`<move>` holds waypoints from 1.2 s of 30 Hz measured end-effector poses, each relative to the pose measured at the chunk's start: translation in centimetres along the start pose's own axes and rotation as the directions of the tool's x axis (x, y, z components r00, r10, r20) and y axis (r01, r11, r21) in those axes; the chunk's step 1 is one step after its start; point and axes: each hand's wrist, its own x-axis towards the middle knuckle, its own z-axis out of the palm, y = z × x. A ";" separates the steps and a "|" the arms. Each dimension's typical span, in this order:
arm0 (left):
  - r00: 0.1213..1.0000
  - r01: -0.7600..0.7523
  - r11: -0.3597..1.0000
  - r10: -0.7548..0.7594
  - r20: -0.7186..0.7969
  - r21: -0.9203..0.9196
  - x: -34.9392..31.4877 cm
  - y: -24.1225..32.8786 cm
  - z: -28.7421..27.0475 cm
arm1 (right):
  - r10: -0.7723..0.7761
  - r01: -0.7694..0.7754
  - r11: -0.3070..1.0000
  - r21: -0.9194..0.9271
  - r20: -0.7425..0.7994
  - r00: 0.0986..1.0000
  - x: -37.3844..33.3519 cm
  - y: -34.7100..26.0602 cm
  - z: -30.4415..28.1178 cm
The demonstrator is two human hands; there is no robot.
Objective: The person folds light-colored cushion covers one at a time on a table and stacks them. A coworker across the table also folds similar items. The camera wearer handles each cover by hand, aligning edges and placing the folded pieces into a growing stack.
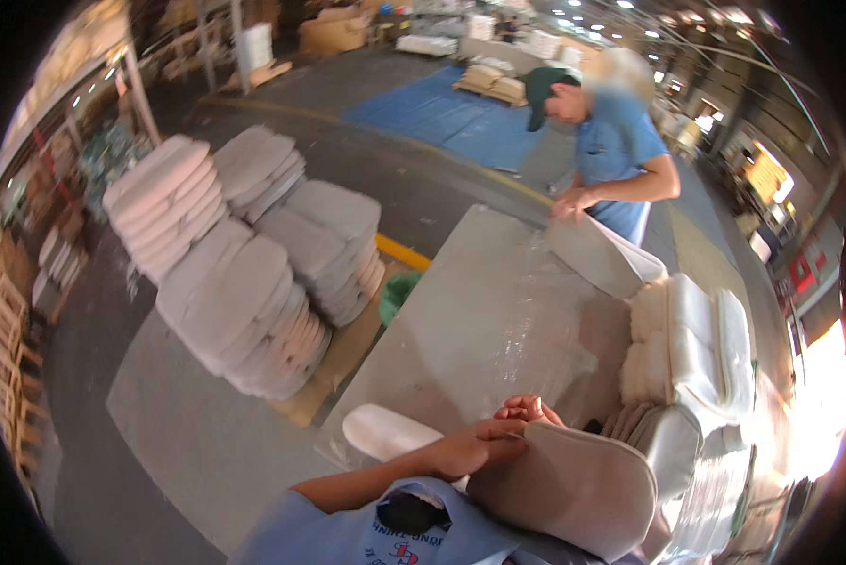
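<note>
Filling the frame's left, stacked cushions [244, 273] wait on a pallet beside the long table [479, 311]. At lower centre, a beige cushion [569, 485] leans upright for covering, the left hand [470, 447] flat along its top edge, right hand [528, 410] fingertips curled over it.

there is one view only, from the camera worn on my head, the left of a side-by-side pair. it looks down and forward over my chest, so my left hand [475, 444] and the grey cushion [574, 485] sit close at the lower edge. the work table [470, 311] stretches away through the middle, and the co-worker [611, 151] stands at its far end. the fisheye bends the floor and the cushion stacks [244, 254] toward a dark rim.
</note>
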 end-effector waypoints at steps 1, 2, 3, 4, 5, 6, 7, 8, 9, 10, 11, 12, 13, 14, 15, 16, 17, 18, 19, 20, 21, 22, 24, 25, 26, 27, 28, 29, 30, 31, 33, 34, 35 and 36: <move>0.996 -0.028 0.994 0.037 -0.077 0.110 -1.0 0.2 -0.6 | 0.045 -0.046 0.999 -0.005 -0.005 0.999 -0.1 0.4 -0.1; 0.990 -0.056 0.998 0.057 -0.131 0.011 -2.4 -0.1 -1.0 | 0.081 -0.081 0.997 -0.002 0.030 0.996 0.5 1.0 0.0; 0.980 -0.098 0.991 0.081 -0.184 -0.086 -3.4 -0.3 -1.4 | 0.113 -0.113 0.994 -0.011 0.061 0.992 0.9 1.2 -0.2; 0.977 -0.047 0.990 0.018 -0.212 -0.132 -4.5 -0.7 -2.0 | 0.150 -0.149 0.989 -0.023 0.094 0.984 1.2 1.3 0.1; 0.976 0.002 0.985 -0.040 -0.215 -0.175 -5.0 -1.3 -2.4 | 0.172 -0.169 0.985 -0.035 0.113 0.979 1.2 1.1 0.1; 0.958 -0.085 0.982 0.035 -0.284 -0.166 -5.1 -2.6 -2.0 | 0.196 -0.192 0.980 -0.047 0.126 0.972 1.2 1.3 0.3; 0.951 -0.053 0.969 -0.025 -0.308 -0.241 -5.1 -3.0 -1.8 | 0.214 -0.208 0.977 -0.056 0.139 0.967 1.4 1.4 0.4; 0.942 -0.022 0.949 -0.086 -0.325 -0.316 -5.2 -3.4 -1.6 | 0.234 -0.227 0.972 -0.064 0.149 0.961 1.6 1.4 0.4; 0.932 0.005 0.923 -0.144 -0.333 -0.386 -5.3 -3.8 -1.4 | 0.250 -0.241 0.968 -0.072 0.158 0.955 1.6 1.5 0.5; 0.926 -0.024 0.926 -0.121 -0.356 -0.378 -5.2 -4.5 -1.3 | 0.264 -0.254 0.964 -0.080 0.168 0.950 1.7 1.4 0.6; 0.919 -0.054 0.928 -0.098 -0.381 -0.369 -5.2 -5.4 -1.5 | 0.281 -0.268 0.959 -0.091 0.180 0.943 2.0 1.4 0.8; 0.916 -0.080 0.929 -0.074 -0.395 -0.361 -5.2 -6.0 -1.5 | 0.292 -0.277 0.955 -0.101 0.178 0.940 2.1 1.5 1.1; 0.909 -0.125 0.915 -0.049 -0.415 -0.383 -5.3 -6.6 -1.6 | 0.304 -0.288 0.951 -0.113 0.178 0.936 2.2 1.5 1.2; 0.896 -0.169 0.903 -0.027 -0.444 -0.395 -5.6 -6.8 -1.6 | 0.314 -0.296 0.948 -0.121 0.189 0.930 2.6 1.5 1.3; 0.880 -0.214 0.889 -0.004 -0.474 -0.405 -5.9 -7.0 -1.7 | 0.324 -0.303 0.944 -0.129 0.205 0.924 3.0 1.6 1.5; 0.870 -0.261 0.828 -0.021 -0.492 -0.497 -6.4 -7.2 -1.6 | 0.339 -0.315 0.939 -0.135 0.222 0.914 3.4 1.6 1.7; 0.868 -0.299 0.754 -0.039 -0.494 -0.585 -6.8 -6.9 -1.2 | 0.342 -0.316 0.938 -0.144 0.221 0.913 3.3 1.7 1.6; 0.864 -0.337 0.670 -0.059 -0.500 -0.661 -7.4 -6.4 -1.0 | 0.351 -0.323 0.934 -0.151 0.229 0.908 3.5 1.9 1.7; 0.859 -0.308 0.678 -0.103 -0.501 -0.668 -8.1 -6.0 -0.6 | 0.360 -0.332 0.931 -0.150 0.239 0.902 3.8 2.1 1.8; 0.854 -0.278 0.682 -0.147 -0.500 -0.676 -8.9 -5.4 -0.3 | 0.368 -0.336 0.927 -0.166 0.247 0.896 4.3 2.3 2.0; 0.846 -0.248 0.685 -0.191 -0.497 -0.685 -9.6 -5.2 -0.2 | 0.375 -0.339 0.925 -0.174 0.259 0.890 4.6 2.5 2.2; 0.837 -0.268 0.695 -0.176 -0.519 -0.668 -10.0 -5.5 -0.2 | 0.379 -0.341 0.923 -0.180 0.269 0.885 4.9 2.6 2.5; 0.811 -0.310 0.718 -0.143 -0.567 -0.624 -10.9 -6.8 -0.2 | 0.393 -0.346 0.917 -0.199 0.294 0.871 5.7 3.1 3.4; 0.755 -0.358 0.734 -0.135 -0.642 -0.577 -11.2 -7.6 -0.2 | 0.395 -0.343 0.915 -0.210 0.305 0.867 6.0 3.2 3.9; 0.692 -0.401 0.752 -0.125 -0.711 -0.523 -11.2 -7.9 -0.3 | 0.399 -0.340 0.913 -0.227 0.318 0.860 6.5 3.6 4.3; 0.622 -0.439 0.769 -0.112 -0.775 -0.464 -11.3 -8.2 -0.3 | 0.404 -0.338 0.910 -0.241 0.327 0.854 7.2 4.0 4.9; 0.503 -0.393 0.833 -0.161 -0.849 -0.391 -11.6 -8.4 -0.4 | 0.410 -0.335 0.906 -0.260 0.338 0.847 7.8 4.5 5.3; 0.428 -0.408 0.850 -0.144 -0.892 -0.334 -12.0 -8.7 -0.7 | 0.414 -0.323 0.901 -0.290 0.348 0.841 8.7 4.9 6.2; 0.357 -0.419 0.866 -0.121 -0.926 -0.274 -12.5 -8.9 -1.1 | 0.416 -0.306 0.894 -0.326 0.354 0.838 9.4 5.3 6.9; 0.284 -0.425 0.879 -0.096 -0.954 -0.215 -13.0 -9.1 -1.5 | 0.415 -0.273 0.881 -0.388 0.355 0.838 10.1 6.0 7.8; 0.113 -0.263 0.965 0.031 -0.993 0.000 -13.9 -8.2 -2.4 | 0.404 -0.190 0.840 -0.508 0.352 0.844 12.2 7.6 9.7; 0.035 -0.209 0.973 0.109 -0.993 0.099 -14.2 -9.0 -3.4 | 0.387 -0.112 0.795 -0.596 0.356 0.851 13.1 8.1 10.7; -0.045 -0.148 0.970 0.189 -0.981 0.194 -14.5 -9.6 -4.3 | 0.363 0.010 0.705 -0.709 0.372 0.854 14.2 8.6 12.0; -0.115 0.066 0.966 0.258 -0.959 0.251 -15.0 -9.3 -4.9 | 0.323 0.184 0.538 -0.822 0.403 0.856 15.0 8.3 13.9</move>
